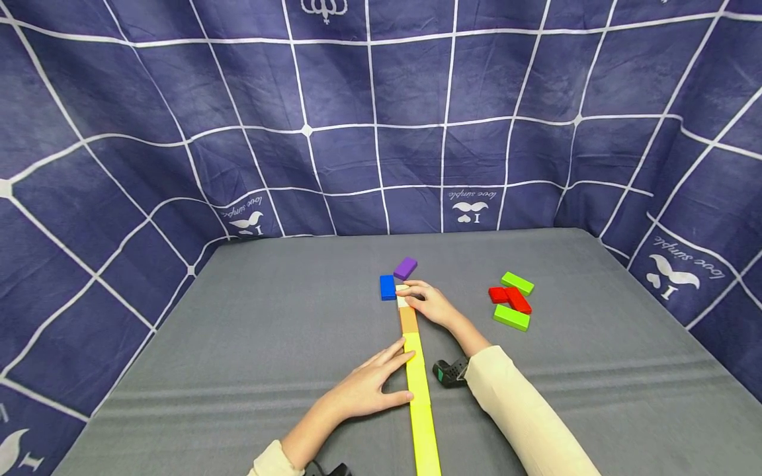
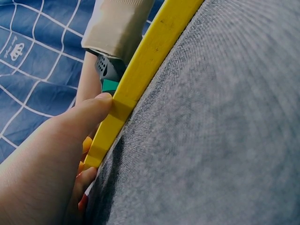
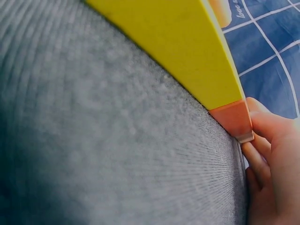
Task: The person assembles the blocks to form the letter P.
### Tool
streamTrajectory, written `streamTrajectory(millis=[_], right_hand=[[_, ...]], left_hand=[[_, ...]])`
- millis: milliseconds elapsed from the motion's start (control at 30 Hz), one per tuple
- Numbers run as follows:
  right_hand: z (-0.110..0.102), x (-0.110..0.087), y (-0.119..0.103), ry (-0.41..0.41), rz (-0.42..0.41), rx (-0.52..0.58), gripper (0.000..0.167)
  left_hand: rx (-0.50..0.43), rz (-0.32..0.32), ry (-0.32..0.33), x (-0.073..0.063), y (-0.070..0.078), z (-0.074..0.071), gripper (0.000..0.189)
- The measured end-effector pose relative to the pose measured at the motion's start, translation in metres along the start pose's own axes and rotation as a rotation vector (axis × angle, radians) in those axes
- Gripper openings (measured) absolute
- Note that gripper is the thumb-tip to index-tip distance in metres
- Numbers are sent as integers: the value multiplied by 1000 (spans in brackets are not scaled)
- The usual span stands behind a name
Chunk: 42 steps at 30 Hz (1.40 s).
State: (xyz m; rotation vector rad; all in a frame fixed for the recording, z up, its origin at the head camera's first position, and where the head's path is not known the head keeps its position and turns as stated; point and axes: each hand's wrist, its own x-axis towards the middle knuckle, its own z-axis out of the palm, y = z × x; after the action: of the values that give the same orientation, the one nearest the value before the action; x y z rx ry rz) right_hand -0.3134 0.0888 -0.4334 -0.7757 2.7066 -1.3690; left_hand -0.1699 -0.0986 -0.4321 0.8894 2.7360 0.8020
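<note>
Yellow blocks (image 1: 424, 423) run in a single-file line up the grey cloth-covered desk (image 1: 268, 370), followed by an orange block (image 1: 409, 320) and, at the far end, a white block (image 1: 401, 303).

Hands: the right hand (image 1: 434, 307) pinches the white block, thumb on its near right side, fingers over the far end and left side. The left hand (image 1: 366, 391) grasps nothing; its fingers are extended, with the fingertips and thumb touching the yellow stretch along its left side.

Step in hand, as judged: squaring the white block to the end of the line. Suggested method: press it gently toward the orange block, along the line's axis, so the end faces meet without a twist. The left hand should act as a light fence only; a sideways push there would probably bow the whole row. The right edge seems to step slightly at a yellow joint, worth checking by sighting along it.

Clearance: a blue block (image 1: 387, 287) lies just beside the white one on the left, and a purple block (image 1: 405, 268) lies near its far end. Fingers should lift straight up on release to avoid knocking either.

Red blocks (image 1: 519, 301) and green blocks (image 1: 511, 318) lie well apart, on the right.
</note>
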Motion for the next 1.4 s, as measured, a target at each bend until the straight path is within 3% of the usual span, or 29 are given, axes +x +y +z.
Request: streamTrajectory(millis=[467,733,1133,1400], right_hand=[[2,-9,-1,10,-3,-14,26],[3,-3,-1,69,26,11,33],[9,20,-15,-23,113,-282,57],[8,29,-27,-135,37,-465,56]], left_hand=[[2,-7,-4,-1,1,0,66],[21,11,11,0,0,0,65],[9,-3,-1,0,2,0,65],[15,-2,-2,-2,1,-1,65]])
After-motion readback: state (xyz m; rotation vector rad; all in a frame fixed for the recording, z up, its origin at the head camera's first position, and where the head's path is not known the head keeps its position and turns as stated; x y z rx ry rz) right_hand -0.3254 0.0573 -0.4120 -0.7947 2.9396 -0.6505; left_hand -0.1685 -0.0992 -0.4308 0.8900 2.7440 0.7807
